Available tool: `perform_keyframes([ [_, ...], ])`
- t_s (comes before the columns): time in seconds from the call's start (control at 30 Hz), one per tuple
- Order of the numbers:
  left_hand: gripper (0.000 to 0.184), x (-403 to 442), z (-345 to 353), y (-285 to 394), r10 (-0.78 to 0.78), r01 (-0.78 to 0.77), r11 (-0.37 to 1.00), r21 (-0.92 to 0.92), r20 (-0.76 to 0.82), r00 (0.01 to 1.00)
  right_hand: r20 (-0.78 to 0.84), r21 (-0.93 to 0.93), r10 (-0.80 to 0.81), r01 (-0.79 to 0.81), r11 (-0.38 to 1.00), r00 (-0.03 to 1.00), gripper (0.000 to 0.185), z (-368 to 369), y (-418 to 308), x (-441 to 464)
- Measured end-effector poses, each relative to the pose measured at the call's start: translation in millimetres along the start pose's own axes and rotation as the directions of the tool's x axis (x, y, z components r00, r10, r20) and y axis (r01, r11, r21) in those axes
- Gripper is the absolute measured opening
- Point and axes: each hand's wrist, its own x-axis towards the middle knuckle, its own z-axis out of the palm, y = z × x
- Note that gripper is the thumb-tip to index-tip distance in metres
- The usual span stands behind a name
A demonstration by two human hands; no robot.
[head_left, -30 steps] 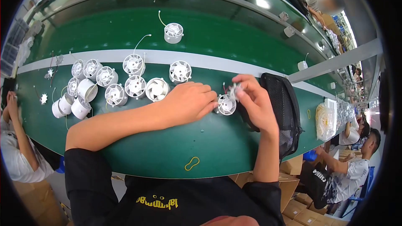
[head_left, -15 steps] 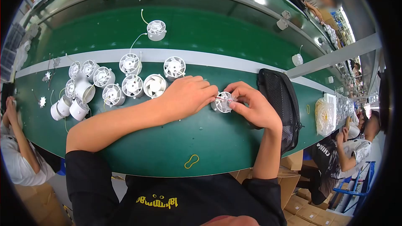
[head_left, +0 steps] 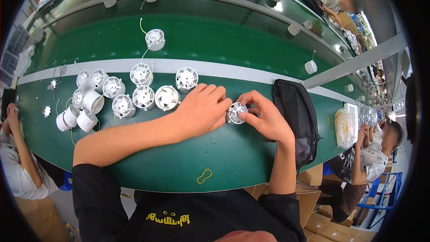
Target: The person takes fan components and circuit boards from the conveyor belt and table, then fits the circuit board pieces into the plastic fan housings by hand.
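Note:
Between my two hands a small round white fan housing (head_left: 237,113) stands on the green bench, its spoked face turned up. My left hand (head_left: 202,109) is closed, fingertips at the housing's left side, where a short dark wire seems to show. From the right, my right hand (head_left: 265,115) grips the housing, with thumb and fingers bent over its rim and centre. Left of my left hand are several similar white fans, among them one with broad blades (head_left: 167,98) and one with a spoked face (head_left: 187,79).
A black mesh bag (head_left: 295,121) lies right of my right hand. A yellow rubber band (head_left: 204,176) is near the front edge. Behind the pale rail, a green conveyor belt (head_left: 215,40) carries a fan (head_left: 155,39). Co-workers sit at both sides.
The clear-looking piece under my right fingers no longer stands out above the housing. Fans on the belt have shifted left. The co-worker at the right has changed posture.

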Motion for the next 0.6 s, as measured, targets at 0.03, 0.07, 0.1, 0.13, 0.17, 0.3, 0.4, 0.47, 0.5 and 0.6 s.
perform_keyframes([
  [0.03, 0.028, 1, -2, 2, -0.005, 0.006, 1.0, 0.014, -0.043, 0.999, 0.009, -0.012, -0.018, 0.018, 1.0, 1.0, 0.02, -1, 0, 0],
  [0.07, 0.028, 3, -4, 3, 0.003, -0.002, 1.0, 0.026, -0.043, 0.999, 0.018, -0.021, -0.037, 0.037, 0.999, 0.999, 0.021, -1, -1, 0],
  [0.1, 0.031, 5, -2, 4, 0.031, -0.032, 0.999, -0.012, -0.059, 0.998, 0.011, -0.017, -0.052, 0.052, 0.999, 0.999, 0.021, 0, 0, 0],
  [0.13, 0.034, 6, -1, 7, 0.053, -0.057, 0.997, -0.051, -0.073, 0.996, 0.006, -0.064, -0.056, 0.056, 0.996, 0.998, 0.023, 1, 0, -1],
  [0.17, 0.037, 6, 0, 9, 0.072, -0.08, 0.993, -0.087, -0.086, 0.994, 0.002, -0.109, -0.063, 0.063, 0.992, 0.998, 0.024, 3, 0, -1],
  [0.3, 0.044, 5, -2, 15, -0.041, 0.047, 0.996, -0.073, 0.083, 0.996, -0.011, -0.13, -0.07, 0.068, 0.989, 0.997, 0.027, 7, 1, 3],
  [0.4, 0.045, 2, 1, 19, -0.032, 0.035, 0.999, -0.029, 0.095, 0.995, -0.02, -0.105, -0.083, 0.081, 0.991, 0.996, 0.027, 11, 3, 4],
  [0.47, 0.045, 12, -8, 18, -0.01, 0.011, 1.0, -0.008, 0.102, 0.995, -0.036, -0.125, -0.08, 0.075, 0.989, 0.996, 0.027, 7, 2, 3],
  [0.5, 0.046, 16, -11, 18, -0.049, 0.056, 0.998, -0.032, 0.19, 0.981, -0.042, -0.113, -0.098, 0.093, 0.989, 0.994, 0.027, 4, 2, 2],
  [0.6, 0.047, 32, -35, 20, -0.122, 0.148, 0.988, -0.044, 0.361, 0.925, -0.106, -0.161, -0.091, 0.073, 0.984, 0.99, 0.029, -3, 2, 2],
])
